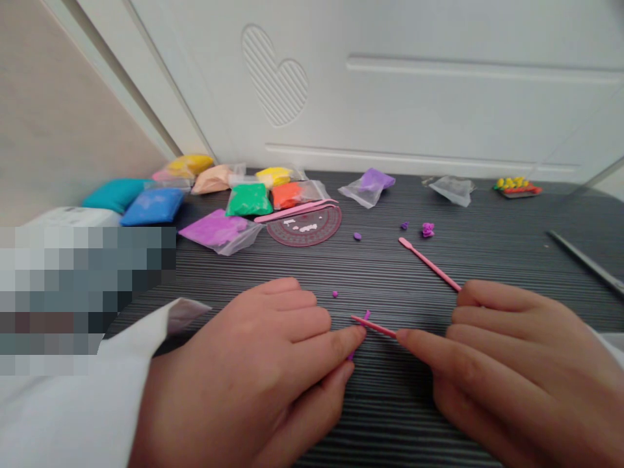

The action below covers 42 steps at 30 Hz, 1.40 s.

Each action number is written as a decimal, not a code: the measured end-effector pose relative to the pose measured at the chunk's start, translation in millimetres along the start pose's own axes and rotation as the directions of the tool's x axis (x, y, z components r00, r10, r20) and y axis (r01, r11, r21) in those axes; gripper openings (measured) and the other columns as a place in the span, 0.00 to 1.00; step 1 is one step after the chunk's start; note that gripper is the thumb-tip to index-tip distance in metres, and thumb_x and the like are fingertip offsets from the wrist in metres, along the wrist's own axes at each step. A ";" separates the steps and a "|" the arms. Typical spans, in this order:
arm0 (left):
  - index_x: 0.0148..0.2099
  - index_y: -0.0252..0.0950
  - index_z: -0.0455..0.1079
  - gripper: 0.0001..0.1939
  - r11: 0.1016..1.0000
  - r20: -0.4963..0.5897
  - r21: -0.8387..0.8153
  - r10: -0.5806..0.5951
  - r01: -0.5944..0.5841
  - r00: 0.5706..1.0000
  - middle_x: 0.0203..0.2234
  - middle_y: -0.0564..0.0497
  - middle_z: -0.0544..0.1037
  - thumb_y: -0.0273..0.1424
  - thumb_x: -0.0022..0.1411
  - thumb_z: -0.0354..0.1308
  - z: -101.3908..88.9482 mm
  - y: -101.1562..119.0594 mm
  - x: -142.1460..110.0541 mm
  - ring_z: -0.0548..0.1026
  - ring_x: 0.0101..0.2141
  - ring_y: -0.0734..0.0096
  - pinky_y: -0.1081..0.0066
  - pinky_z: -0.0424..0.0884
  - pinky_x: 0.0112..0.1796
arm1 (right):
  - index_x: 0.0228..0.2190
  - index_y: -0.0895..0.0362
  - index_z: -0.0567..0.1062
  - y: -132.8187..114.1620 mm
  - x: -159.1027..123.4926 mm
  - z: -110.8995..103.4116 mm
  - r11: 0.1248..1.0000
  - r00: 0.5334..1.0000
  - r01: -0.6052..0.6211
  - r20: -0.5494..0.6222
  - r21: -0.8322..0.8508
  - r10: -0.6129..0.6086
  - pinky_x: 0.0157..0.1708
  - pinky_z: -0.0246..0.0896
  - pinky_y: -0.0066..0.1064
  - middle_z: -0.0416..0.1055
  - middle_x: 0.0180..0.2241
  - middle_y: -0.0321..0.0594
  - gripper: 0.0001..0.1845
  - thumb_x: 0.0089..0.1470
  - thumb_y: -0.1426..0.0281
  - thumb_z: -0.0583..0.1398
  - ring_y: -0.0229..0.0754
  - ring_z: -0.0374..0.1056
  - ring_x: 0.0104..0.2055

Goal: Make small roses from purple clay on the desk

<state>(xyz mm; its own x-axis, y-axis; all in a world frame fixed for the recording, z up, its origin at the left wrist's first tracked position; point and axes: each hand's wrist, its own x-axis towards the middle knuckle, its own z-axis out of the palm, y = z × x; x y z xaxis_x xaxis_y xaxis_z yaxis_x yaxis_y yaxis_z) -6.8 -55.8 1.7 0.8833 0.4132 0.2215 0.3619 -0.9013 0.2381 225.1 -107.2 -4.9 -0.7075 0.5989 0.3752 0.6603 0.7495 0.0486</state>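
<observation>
My left hand (pixel 253 370) and my right hand (pixel 507 364) rest on a dark striped table (pixel 511 260), fingers pointing toward each other. Between their fingertips lies a thin pink stick (pixel 374 327), which my left index finger presses near one end. My right index fingertip meets its other end. A strip of purple clay (pixel 351 354) crosses under the left fingertip, partly hidden. A pink clay tool (pixel 429 263) runs from beneath my right hand toward the back. A small purple clay bit (pixel 335 294) lies just beyond my left fingers.
Bags of coloured clay, including green (pixel 248 199) and purple (pixel 217 231), lie along the back. Nearby are pink tweezers (pixel 295 210) on a round red mat (pixel 312 233) and a purple clay flower (pixel 428 229). A dark rod (pixel 587 262) lies at the right edge.
</observation>
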 end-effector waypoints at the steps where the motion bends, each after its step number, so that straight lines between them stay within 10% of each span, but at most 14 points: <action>1: 0.37 0.39 0.69 0.06 1.000 0.002 -0.001 -0.001 0.001 1.000 0.23 0.56 0.72 0.28 0.58 0.52 0.0 -0.2 0.2 0.67 0.25 0.73 0.66 0.62 0.30 | 0.38 0.61 0.70 0.3 0.0 0.2 1.000 1.000 0.000 -0.004 0.002 0.000 0.24 0.53 0.34 0.65 0.17 0.29 0.10 0.56 0.75 0.52 0.33 0.61 0.17; 28: 0.31 0.36 0.69 0.06 0.996 -0.103 -0.068 -0.057 0.050 0.993 0.21 0.56 0.68 0.23 0.58 0.52 -2.7 -1.7 5.0 0.63 0.25 0.76 0.71 0.59 0.27 | 0.42 0.60 0.67 9.5 -3.1 1.2 0.995 0.999 0.047 -0.014 -0.085 -0.048 0.26 0.50 0.34 0.65 0.19 0.30 0.11 0.57 0.74 0.52 0.35 0.58 0.20; 42: 0.40 0.47 0.75 0.09 0.982 -0.087 -0.061 -0.181 0.176 0.980 0.38 0.55 0.72 0.34 0.61 0.53 9.5 -15.9 26.8 0.64 0.44 0.68 0.63 0.57 0.50 | 0.45 0.61 0.67 16.7 3.6 11.6 0.985 0.981 -0.158 -0.126 -0.076 0.148 0.24 0.49 0.32 0.67 0.21 0.32 0.16 0.54 0.75 0.52 0.36 0.56 0.21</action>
<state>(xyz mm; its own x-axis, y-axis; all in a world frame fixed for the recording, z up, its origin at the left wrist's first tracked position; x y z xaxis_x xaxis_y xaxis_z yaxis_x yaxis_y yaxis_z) 14.0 -31.6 -5.1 0.7739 0.5794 0.2558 0.4933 -0.8047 0.3302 230.6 -89.3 -13.5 -0.5646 0.6628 0.4919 0.7810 0.6218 0.0587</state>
